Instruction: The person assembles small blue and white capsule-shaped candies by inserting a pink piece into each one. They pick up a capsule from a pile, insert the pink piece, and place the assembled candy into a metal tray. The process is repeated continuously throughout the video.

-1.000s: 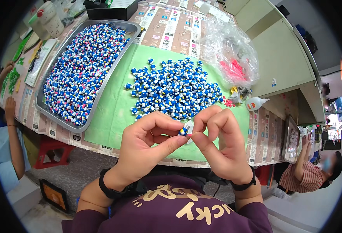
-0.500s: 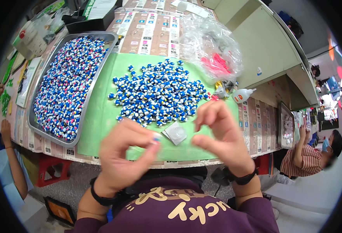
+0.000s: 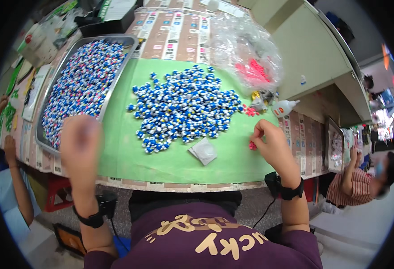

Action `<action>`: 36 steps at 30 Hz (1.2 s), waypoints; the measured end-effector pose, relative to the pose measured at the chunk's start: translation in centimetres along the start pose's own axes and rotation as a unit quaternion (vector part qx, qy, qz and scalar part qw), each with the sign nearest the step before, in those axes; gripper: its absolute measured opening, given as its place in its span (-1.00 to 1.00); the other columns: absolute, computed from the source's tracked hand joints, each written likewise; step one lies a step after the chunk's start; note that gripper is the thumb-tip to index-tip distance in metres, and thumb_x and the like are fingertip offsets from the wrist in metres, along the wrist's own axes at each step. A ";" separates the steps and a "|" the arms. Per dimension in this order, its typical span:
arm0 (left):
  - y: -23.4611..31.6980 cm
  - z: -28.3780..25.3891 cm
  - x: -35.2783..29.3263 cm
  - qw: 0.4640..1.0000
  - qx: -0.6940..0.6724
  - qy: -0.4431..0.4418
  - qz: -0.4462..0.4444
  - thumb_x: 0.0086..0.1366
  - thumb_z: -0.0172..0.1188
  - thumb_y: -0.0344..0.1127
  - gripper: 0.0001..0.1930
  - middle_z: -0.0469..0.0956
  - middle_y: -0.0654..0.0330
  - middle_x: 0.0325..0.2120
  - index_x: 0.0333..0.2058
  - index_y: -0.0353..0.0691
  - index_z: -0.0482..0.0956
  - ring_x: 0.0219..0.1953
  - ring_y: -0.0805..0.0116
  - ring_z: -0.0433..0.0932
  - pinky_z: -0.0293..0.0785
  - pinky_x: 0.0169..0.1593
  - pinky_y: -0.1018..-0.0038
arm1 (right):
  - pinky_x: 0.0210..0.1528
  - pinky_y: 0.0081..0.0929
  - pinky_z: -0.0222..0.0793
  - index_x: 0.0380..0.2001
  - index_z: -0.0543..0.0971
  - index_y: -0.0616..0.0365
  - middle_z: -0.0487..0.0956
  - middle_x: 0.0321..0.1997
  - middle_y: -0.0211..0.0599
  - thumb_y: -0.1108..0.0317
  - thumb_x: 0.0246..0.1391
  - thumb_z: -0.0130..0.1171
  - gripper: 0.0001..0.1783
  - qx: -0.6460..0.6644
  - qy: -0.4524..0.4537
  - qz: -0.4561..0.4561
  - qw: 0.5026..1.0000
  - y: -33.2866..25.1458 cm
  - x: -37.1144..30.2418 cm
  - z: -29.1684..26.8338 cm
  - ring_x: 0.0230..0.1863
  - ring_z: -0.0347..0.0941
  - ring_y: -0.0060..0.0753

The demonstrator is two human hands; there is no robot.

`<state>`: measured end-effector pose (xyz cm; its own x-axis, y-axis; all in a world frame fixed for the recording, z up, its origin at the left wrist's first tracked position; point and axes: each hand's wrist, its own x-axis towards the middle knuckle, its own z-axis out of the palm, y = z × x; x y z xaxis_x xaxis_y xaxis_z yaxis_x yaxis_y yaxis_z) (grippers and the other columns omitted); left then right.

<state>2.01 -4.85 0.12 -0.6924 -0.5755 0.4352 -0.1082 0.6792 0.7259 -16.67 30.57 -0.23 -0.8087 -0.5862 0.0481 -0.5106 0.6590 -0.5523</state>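
My left hand point(image 3: 81, 140) is smeared by motion over the near right corner of the metal tray point(image 3: 114, 83); its fingers cannot be made out. My right hand point(image 3: 272, 144) hovers low at the right side of the green mat point(image 3: 170, 168), thumb and forefinger pinched at small pink pieces point(image 3: 252, 145). A loose heap of small blue and white figure-like pieces point(image 3: 185, 105) covers the mat's middle. Many similar pieces, with pink and yellow spots, fill the tray. A pale square pad point(image 3: 203, 151) with a round clear part lies between the heap and me.
Beyond the heap's right side are more pink pieces point(image 3: 251, 111), a white squeeze bottle point(image 3: 284, 108) and a clear plastic bag point(image 3: 246, 54) with pink parts. A grey cabinet point(image 3: 322, 54) borders the right. A black box point(image 3: 109, 27) stands behind the tray. Other people sit at both sides.
My left hand has swung left from above the mat to the tray; it held a small blue and white piece before. My right hand has moved right and down to the pink pieces.
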 end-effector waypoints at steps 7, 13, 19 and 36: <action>2.3 2.9 -1.9 0.965 -0.036 -0.260 -0.013 0.15 0.25 -0.57 -0.83 0.47 0.17 -0.33 -0.25 -0.31 0.57 -0.37 0.41 0.52 0.44 -0.36 0.55 | -0.42 -0.28 0.37 -0.48 0.41 0.27 0.49 -0.53 -0.09 0.64 -0.10 0.17 -0.86 -0.022 -0.023 0.017 0.999 0.6 0.7 0.6 -0.48 0.49 -0.05; 1.4 4.2 -2.6 0.971 -0.009 -0.238 0.037 0.16 0.23 -0.60 -0.79 0.47 0.11 -0.33 -0.20 -0.34 0.57 -0.36 0.26 0.53 0.45 -0.32 0.43 | -0.34 -0.28 0.38 -0.42 0.41 0.25 0.52 -0.47 -0.11 0.64 -0.06 0.11 -0.87 0.005 -0.054 -0.032 0.998 -1.0 1.2 1.2 -0.39 0.50 -0.03; 0.7 4.7 -2.6 0.966 -0.011 -0.249 0.063 0.14 0.23 -0.57 -0.80 0.48 0.08 -0.33 -0.22 -0.33 0.56 -0.29 0.04 0.54 0.46 -0.24 0.25 | -0.31 -0.28 0.33 -0.36 0.36 0.27 0.46 -0.45 -0.05 0.65 -0.01 0.06 -0.86 0.058 -0.092 0.001 0.994 -1.0 1.3 0.9 -0.40 0.44 -0.01; 5.4 4.8 -2.2 0.868 -0.368 -0.310 -0.123 0.29 0.13 -0.62 -0.80 0.42 0.18 -0.19 -0.13 -0.35 0.60 -0.23 0.46 0.55 0.62 -0.27 0.57 | -0.09 -0.47 0.26 -0.36 0.33 0.09 0.43 -0.27 -0.32 0.72 0.05 0.08 -0.74 0.355 -0.125 -0.159 0.913 -8.6 -0.6 0.5 -0.21 0.36 -0.39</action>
<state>-0.48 2.25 0.54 -0.9885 -0.1505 0.0134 0.0190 -0.0362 0.9992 -11.70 25.05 4.08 -0.5161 -0.8419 0.1573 -0.3173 0.0174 -0.9482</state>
